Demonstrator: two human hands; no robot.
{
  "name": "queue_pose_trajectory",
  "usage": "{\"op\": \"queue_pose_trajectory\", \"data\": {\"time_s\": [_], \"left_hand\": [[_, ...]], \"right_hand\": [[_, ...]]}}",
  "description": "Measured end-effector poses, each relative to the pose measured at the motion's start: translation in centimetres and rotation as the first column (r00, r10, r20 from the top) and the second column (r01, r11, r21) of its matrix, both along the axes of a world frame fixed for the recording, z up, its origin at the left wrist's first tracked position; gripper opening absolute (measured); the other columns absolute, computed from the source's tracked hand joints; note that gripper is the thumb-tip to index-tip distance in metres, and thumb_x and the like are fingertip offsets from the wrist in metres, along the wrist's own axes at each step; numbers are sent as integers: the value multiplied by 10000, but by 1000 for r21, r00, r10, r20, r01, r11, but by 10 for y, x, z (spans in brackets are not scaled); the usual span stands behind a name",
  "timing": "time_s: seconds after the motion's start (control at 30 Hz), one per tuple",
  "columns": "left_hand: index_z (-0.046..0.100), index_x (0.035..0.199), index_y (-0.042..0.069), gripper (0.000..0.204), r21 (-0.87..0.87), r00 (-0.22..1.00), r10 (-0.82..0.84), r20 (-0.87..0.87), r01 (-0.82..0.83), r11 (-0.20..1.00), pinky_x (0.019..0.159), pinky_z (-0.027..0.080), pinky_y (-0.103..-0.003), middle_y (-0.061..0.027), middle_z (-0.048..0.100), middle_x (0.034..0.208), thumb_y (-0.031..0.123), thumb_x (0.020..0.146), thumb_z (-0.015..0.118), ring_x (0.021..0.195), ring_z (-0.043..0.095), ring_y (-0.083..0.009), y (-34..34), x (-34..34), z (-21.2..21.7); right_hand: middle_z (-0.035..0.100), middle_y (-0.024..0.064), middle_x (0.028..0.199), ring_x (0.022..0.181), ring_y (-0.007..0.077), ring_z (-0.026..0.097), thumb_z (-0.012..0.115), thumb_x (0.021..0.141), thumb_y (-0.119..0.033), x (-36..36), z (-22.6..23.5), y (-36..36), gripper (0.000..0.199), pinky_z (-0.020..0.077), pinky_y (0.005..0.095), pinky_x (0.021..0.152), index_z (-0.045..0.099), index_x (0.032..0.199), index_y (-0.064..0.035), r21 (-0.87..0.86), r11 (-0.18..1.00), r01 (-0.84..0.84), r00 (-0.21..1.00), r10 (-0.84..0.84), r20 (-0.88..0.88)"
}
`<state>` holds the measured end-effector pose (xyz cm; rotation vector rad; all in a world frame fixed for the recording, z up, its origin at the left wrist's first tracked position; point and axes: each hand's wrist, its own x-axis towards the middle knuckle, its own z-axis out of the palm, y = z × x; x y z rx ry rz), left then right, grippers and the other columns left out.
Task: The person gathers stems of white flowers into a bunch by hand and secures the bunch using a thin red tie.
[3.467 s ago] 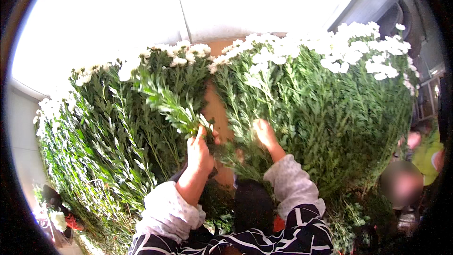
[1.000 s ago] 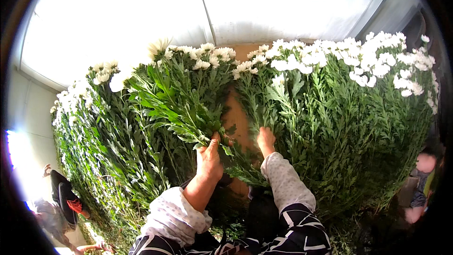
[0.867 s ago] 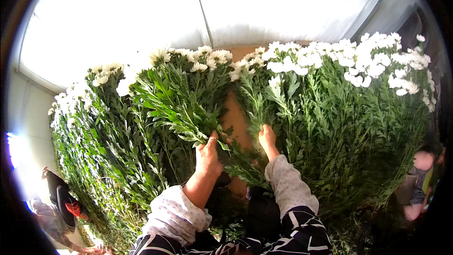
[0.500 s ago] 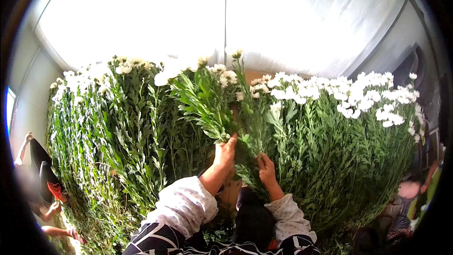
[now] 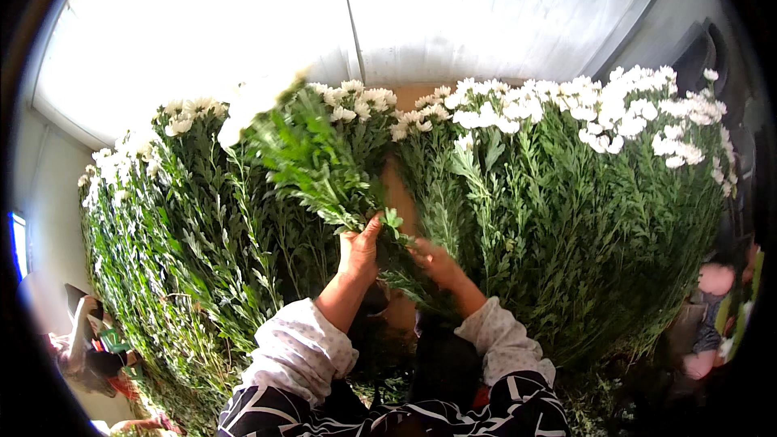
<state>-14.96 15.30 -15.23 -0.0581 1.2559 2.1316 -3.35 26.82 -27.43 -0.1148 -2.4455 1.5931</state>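
My left hand (image 5: pixel 359 254) is closed around the lower stems of a bunch of white chrysanthemums (image 5: pixel 312 158). The bunch leans up and to the left, its leaves and flower heads smeared by motion. Close by on the right, my right hand (image 5: pixel 437 263) is slightly blurred, fingers closed on a leafy chrysanthemum stem just below the bunch. Some leaves hang beneath the right hand's fingers. Both hands are over the gap between two masses of cut chrysanthemums.
Tall chrysanthemums (image 5: pixel 194 218) stand packed on the left, and more chrysanthemums (image 5: pixel 566 235) fill the right. A brown board (image 5: pixel 399 194) shows in the gap. Pale sheeting (image 5: pixel 502 16) rises behind. Another person (image 5: pixel 89 348) is at the lower left rim.
The bunch in my left hand has swung left and tilted further. My right hand has moved up and left towards it, and the upright stem it held no longer stands apart.
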Motion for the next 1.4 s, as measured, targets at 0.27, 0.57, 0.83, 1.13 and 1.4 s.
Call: {"op": "queue_pose_trajectory", "data": {"time_s": [0.27, 0.57, 0.83, 1.13, 1.4], "left_hand": [[487, 967, 3, 267, -190, 992, 110, -55, -119, 975, 652, 426, -274, -73, 537, 905, 58, 718, 565, 730, 518, -164, -4, -14, -21], [526, 680, 131, 145, -143, 916, 144, -375, -211, 967, 386, 354, -248, 26, 489, 631, 202, 559, 566, 503, 490, -103, 0, -16, -76], [564, 759, 108, 185, -181, 916, 34, -399, -115, 977, 463, 395, -258, 10, 531, 717, 234, 626, 540, 608, 526, -121, 16, -13, -75], [553, 831, -13, 202, -255, 983, 85, -160, -125, 959, 468, 444, -306, -114, 565, 721, 143, 705, 532, 546, 533, -174, 6, -10, -1], [485, 870, -18, 191, 302, 987, 12, -162, 38, 953, 563, 470, -305, -112, 547, 739, 110, 741, 545, 619, 553, -199, -38, 28, 106]], "right_hand": [[454, 185, 970, 895, 330, 440, 493, 741, -166, -22, -110, 52, 293, 376, 416, 713, 424, 996, -40, 416, 772, 481, 526, -634, 568], [425, 131, 697, 530, 198, 378, 399, 769, -130, -11, -34, 48, 374, 328, 365, 507, 313, 1087, 46, -43, 680, 732, 647, -674, 356], [479, 79, 553, 459, 171, 414, 406, 824, -276, 17, 0, 20, 357, 405, 310, 590, 469, 905, 65, -81, 888, 452, 891, -444, 100], [462, 43, 557, 480, 137, 382, 417, 823, -281, 36, 76, 20, 336, 337, 272, 497, 456, 612, -22, -11, 701, 714, 701, -714, -1], [439, -22, 537, 386, 29, 339, 435, 816, -217, 156, 239, 52, 232, 273, 163, 309, 464, 927, -15, -552, 609, 570, 495, -791, -360]]}}
